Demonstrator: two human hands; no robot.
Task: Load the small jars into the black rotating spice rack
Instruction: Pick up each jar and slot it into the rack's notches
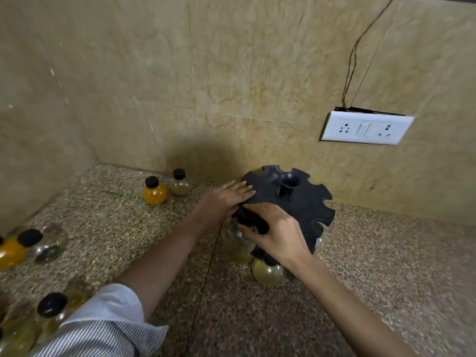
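The black rotating spice rack (301,202) stands on the speckled counter (386,266) near the back wall, its notched top disc facing me. My left hand (226,199) lies flat on the disc's left edge, fingers together. My right hand (275,233) grips a black-capped clear jar (239,238) at the rack's front left slot. A pale yellow jar (266,273) hangs in the lower tier below my right wrist. Another jar (319,244) shows at the lower right of the rack.
An orange jar (154,192) and a pale jar (180,183) stand by the back wall. Several more jars (38,247) sit at the left edge, and another black-capped jar (52,309) is near my striped sleeve. A white socket plate (365,128) with wires is on the wall.
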